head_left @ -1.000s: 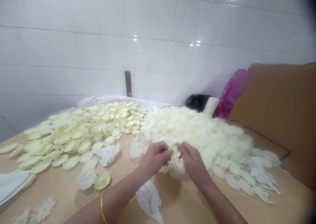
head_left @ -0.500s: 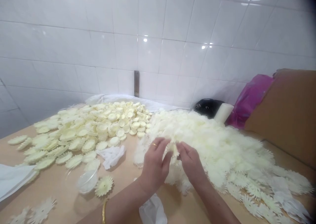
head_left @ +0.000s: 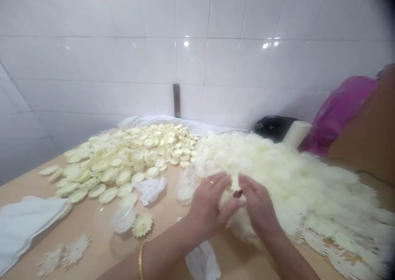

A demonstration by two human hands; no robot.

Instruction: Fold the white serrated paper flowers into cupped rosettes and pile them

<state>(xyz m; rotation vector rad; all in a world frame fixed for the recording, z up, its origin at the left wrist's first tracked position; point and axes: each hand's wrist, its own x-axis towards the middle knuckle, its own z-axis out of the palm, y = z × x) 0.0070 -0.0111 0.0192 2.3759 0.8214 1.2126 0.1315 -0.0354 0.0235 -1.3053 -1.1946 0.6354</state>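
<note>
My left hand [head_left: 211, 204] and my right hand [head_left: 261, 206] meet at the near edge of a big heap of cream petal pieces [head_left: 286, 177]. Between them they pinch one cream petal piece [head_left: 233, 189]; the fingers of both hands are closed round it. My left wrist wears a gold bangle [head_left: 141, 259], and a ring shows on a left finger. A second pile of round, stacked cream flower discs [head_left: 129, 158] covers the table to the left of my hands.
A clear plastic cup [head_left: 122, 219] and a single flower disc [head_left: 142, 225] lie left of my left forearm. White cloths [head_left: 26, 222] lie at the left and near edge. A black object [head_left: 273, 127], white roll, pink bag [head_left: 338, 111] and brown box stand at the right.
The view has swung left and down. My hands have closed more tightly together on the petal piece, a little lower and to the right in the picture.
</note>
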